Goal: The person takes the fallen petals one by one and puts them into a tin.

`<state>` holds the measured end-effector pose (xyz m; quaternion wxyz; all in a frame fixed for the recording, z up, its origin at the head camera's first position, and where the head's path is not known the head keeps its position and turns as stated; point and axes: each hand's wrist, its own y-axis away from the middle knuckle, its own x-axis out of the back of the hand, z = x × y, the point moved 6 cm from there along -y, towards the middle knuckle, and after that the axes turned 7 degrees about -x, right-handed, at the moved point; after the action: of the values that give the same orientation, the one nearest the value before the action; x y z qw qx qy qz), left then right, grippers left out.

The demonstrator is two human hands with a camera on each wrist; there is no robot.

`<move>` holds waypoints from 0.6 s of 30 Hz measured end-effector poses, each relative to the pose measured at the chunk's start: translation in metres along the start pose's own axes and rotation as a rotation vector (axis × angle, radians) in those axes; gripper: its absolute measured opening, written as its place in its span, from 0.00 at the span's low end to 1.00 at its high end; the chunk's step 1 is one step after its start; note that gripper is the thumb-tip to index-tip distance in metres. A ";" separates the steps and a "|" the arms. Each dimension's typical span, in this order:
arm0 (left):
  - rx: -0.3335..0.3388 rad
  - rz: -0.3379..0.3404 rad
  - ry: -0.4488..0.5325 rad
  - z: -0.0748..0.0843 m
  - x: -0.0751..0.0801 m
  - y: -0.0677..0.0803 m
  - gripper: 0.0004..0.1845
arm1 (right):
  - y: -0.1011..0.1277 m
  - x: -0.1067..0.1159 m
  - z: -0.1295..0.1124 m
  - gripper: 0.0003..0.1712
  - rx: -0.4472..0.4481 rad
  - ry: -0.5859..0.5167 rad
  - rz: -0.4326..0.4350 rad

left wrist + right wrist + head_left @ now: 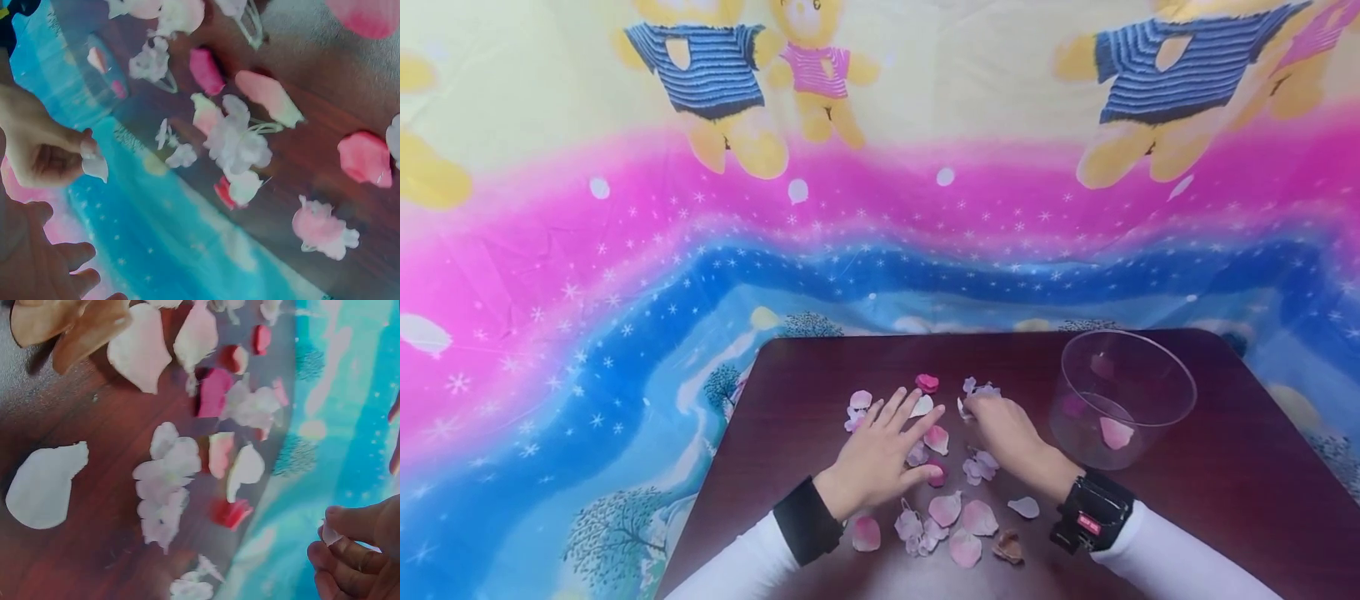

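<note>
Pink and white petals [943, 508] lie scattered over the middle of a dark brown table [820, 375]. My left hand [887, 442] rests flat among them with its fingers spread and straight, holding nothing. To its right, my right hand [992, 421] pinches a small white petal [95, 166] between thumb and fingertips. The pinch shows close up in the right wrist view, where the petal [330, 536] peeks out between the fingertips [350, 550]. A clear plastic bowl [1172, 425] stands to the right of that hand with a few petals inside.
A brown dried petal [1007, 546] lies near the table's front. A bright cloth [625, 275] printed with bears and stars hangs behind the table and drapes down on its left. The table's far edge runs just beyond the petals.
</note>
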<state>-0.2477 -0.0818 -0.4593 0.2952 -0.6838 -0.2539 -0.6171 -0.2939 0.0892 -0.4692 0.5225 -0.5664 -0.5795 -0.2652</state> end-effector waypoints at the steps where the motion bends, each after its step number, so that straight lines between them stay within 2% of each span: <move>1: 0.004 0.004 0.003 -0.001 0.002 0.001 0.44 | 0.002 0.004 -0.001 0.14 0.013 -0.005 0.009; 10: 0.008 0.032 0.005 -0.005 0.013 0.008 0.44 | 0.018 0.028 -0.011 0.12 0.102 -0.037 0.081; 18: 0.008 0.004 0.016 -0.006 0.011 0.007 0.43 | 0.024 0.035 -0.007 0.12 0.101 -0.040 0.075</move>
<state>-0.2454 -0.0911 -0.4483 0.3012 -0.6783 -0.2525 -0.6209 -0.2631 0.1014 -0.4421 0.5484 -0.5658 -0.5808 -0.2045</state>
